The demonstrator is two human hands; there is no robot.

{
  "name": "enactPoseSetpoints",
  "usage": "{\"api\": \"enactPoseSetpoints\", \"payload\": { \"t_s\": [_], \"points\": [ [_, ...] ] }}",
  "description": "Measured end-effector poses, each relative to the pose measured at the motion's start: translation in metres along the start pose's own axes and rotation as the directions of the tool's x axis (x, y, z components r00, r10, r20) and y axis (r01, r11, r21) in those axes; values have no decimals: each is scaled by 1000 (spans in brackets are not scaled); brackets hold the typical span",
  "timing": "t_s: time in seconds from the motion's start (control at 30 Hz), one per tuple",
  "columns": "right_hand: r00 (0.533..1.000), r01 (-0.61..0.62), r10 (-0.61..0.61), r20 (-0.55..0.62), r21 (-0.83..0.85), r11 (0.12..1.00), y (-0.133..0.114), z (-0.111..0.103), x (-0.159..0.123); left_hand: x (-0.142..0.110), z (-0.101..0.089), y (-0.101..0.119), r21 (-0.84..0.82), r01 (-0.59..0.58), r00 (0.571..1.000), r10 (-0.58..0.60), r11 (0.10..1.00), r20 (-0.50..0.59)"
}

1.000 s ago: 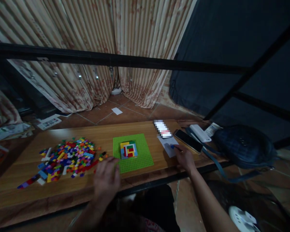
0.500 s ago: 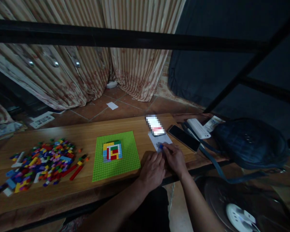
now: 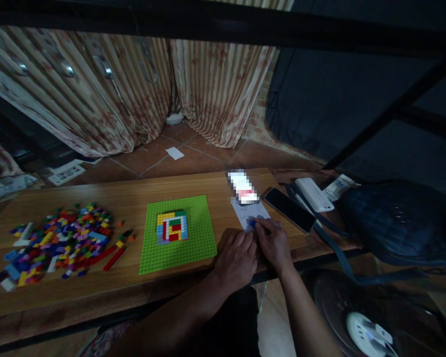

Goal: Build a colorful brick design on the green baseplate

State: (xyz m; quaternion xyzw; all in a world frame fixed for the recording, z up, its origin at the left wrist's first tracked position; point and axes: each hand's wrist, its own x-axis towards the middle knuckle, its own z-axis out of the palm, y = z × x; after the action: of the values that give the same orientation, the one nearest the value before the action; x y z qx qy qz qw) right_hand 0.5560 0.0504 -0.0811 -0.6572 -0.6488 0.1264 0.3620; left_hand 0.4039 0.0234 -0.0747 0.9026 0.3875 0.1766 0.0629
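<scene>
My right hand (image 3: 275, 244) is closed in a pinch on a small blue object (image 3: 252, 223), held over a sheet of white paper (image 3: 243, 214); its exact kind is too small to make out. Beside it, my left hand (image 3: 237, 259) rests at the paper's near edge with its fingers curled together, and I see nothing in them. A phone with a lit, blurred screen (image 3: 243, 187) lies at the paper's far end. Left of my hands, a green baseplate (image 3: 200, 233) carries a low square build of coloured bricks (image 3: 172, 227).
A heap of loose bricks (image 3: 69, 235) covers the left of the wooden table (image 3: 134, 186). To the right lie a dark phone (image 3: 290, 209), a white device (image 3: 314, 194) and a dark blue bag (image 3: 401, 218) with a strap. A black bar (image 3: 208, 25) crosses above.
The view has tilted and shifted slightly, so the table sits a little higher. Both hands keep nearly the same pose at the paper, the blue object still in my right fingers.
</scene>
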Motion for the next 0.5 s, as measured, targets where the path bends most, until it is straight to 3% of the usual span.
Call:
{"api": "enactPoseSetpoints", "payload": {
  "t_s": [0.23, 0.5],
  "points": [
    [996, 50, -51, 69, 4, 999, 2, -5, -2, 1, 1, 1, -1, 7, 1000, -7, 1000, 3],
    [1000, 15, -15, 8, 33, 999, 6, -4, -3, 0, -1, 2, 22, 6, 1000, -6, 1000, 3]
  ]
}}
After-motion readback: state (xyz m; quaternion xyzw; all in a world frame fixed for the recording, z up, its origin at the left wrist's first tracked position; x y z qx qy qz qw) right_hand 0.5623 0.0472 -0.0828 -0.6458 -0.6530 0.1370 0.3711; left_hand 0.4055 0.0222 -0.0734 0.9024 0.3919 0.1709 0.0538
